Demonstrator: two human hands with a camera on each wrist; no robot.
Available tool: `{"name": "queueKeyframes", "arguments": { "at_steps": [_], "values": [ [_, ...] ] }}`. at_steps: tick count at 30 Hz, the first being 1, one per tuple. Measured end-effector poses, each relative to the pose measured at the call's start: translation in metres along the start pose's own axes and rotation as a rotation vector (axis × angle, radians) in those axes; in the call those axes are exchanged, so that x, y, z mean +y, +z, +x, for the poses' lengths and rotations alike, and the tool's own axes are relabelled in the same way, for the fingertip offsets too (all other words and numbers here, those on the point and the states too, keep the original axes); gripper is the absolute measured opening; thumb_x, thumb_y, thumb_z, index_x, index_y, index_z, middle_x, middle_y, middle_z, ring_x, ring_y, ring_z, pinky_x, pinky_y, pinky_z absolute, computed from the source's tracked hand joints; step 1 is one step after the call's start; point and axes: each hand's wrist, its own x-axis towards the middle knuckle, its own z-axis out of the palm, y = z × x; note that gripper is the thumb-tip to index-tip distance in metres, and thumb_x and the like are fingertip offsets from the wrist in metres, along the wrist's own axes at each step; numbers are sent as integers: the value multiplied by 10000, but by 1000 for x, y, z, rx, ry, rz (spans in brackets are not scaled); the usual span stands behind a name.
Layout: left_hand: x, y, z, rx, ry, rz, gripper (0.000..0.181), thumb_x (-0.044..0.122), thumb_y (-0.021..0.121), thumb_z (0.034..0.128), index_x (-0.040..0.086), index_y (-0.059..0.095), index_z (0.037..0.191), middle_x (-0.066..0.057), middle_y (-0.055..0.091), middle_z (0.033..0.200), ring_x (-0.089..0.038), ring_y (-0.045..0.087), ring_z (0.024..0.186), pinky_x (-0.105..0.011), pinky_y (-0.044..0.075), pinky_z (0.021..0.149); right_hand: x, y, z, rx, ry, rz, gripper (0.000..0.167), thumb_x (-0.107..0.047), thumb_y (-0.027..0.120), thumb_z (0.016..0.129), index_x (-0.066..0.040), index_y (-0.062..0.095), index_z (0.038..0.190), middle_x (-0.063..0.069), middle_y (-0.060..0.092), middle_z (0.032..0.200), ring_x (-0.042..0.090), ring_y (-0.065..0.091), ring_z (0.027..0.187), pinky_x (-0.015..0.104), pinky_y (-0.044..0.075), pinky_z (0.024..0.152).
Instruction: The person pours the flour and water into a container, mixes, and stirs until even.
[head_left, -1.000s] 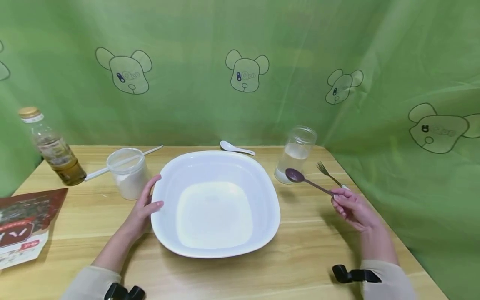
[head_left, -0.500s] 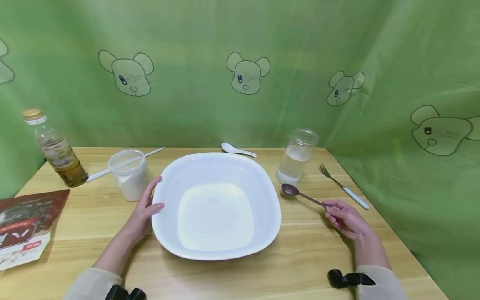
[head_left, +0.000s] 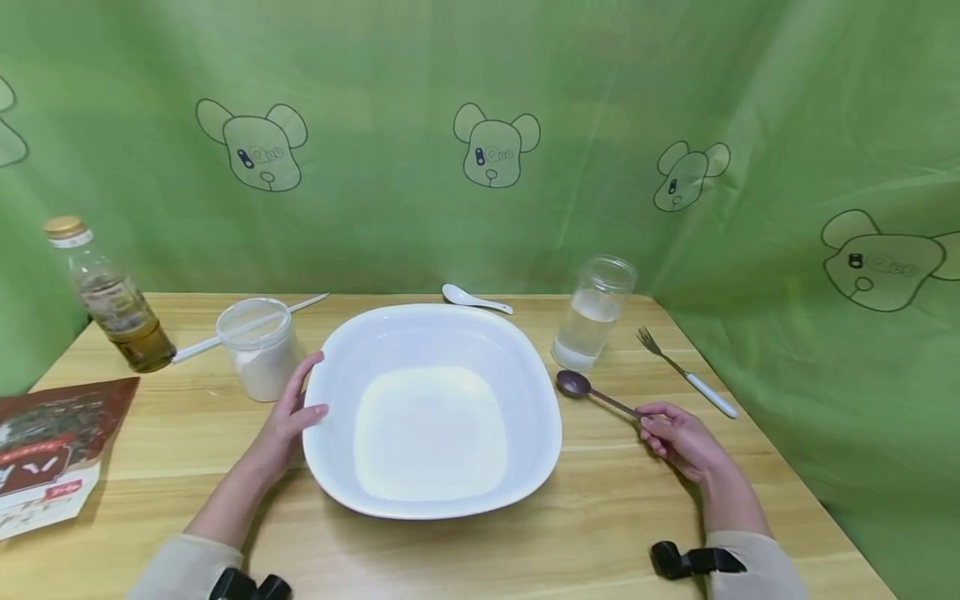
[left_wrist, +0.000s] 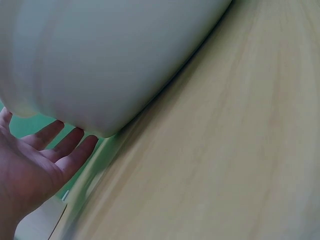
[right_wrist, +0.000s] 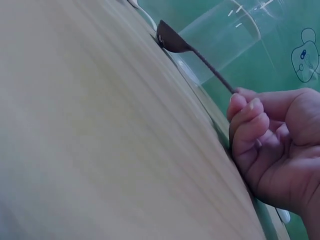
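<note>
A white basin point(head_left: 431, 433) stands in the middle of the wooden table. My left hand point(head_left: 283, 425) rests against its left side, thumb and fingertips at the rim; in the left wrist view the extended fingers point(left_wrist: 67, 150) touch the outer wall of the basin. To the right of the basin, my right hand point(head_left: 682, 437) pinches the handle end of a dark purple-brown spoon point(head_left: 574, 384) between thumb and fingers. The spoon's bowl lies low at the tabletop, just in front of a glass jar point(head_left: 591, 321) of clear liquid.
At the left are a leaning-looking bottle point(head_left: 123, 312) of brown liquid, a jar point(head_left: 262, 358) of white powder, a white stick point(head_left: 307, 302) and a bag point(head_left: 52, 450). A white spoon point(head_left: 476, 299) lies behind the basin, a fork point(head_left: 686, 372) at the right edge.
My right hand has brought the spoon down and left, toward the basin and table, uncovering the fork's handle. The left hand and the basin hold their place.
</note>
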Motion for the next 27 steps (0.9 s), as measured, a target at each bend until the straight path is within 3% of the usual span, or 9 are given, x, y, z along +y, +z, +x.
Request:
{"name": "queueKeyframes", "arguments": {
  "at_steps": [6, 10, 15, 22, 27],
  "values": [
    [1, -1, 0, -12, -3, -3, 617, 32, 427, 803, 215, 185, 1340, -135, 387, 1154, -178, 556, 879, -396, 503, 662, -3, 8, 0, 117, 75, -156, 166, -33, 506, 844, -41, 553, 1002, 49, 551, 671, 67, 455, 504, 145, 387, 416],
    [2, -2, 0, -16, -7, 5, 625, 30, 427, 805, 207, 173, 1347, -117, 414, 1133, -184, 559, 875, -407, 501, 660, -5, 11, -1, 165, 109, -259, 267, -72, 541, 829, 31, 522, 1075, 59, 540, 652, 70, 440, 482, 157, 382, 399],
    [3, -2, 1, -21, -6, 18, 625, 43, 432, 803, 202, 173, 1349, -196, 375, 1162, -197, 555, 886, -404, 502, 661, -7, 12, -2, 214, 137, -391, 360, -83, 546, 826, 74, 468, 1139, 57, 529, 633, 77, 433, 460, 179, 387, 390],
    [8, -1, 1, 20, 2, 66, 551, 79, 405, 859, 141, 181, 1359, -273, 297, 1239, -193, 523, 941, -336, 491, 719, -8, 12, -3, 208, 133, -502, 378, -50, 529, 819, 98, 456, 1159, 65, 532, 619, 91, 443, 456, 202, 399, 390],
    [20, -2, 5, 76, -62, 220, 538, 208, 418, 895, 137, 178, 1371, -233, 218, 1340, -289, 352, 1136, -398, 374, 888, -26, 22, -3, 160, 47, -574, 432, -77, 549, 817, 99, 427, 1192, 127, 554, 666, 127, 483, 499, 244, 442, 449]
  ]
}}
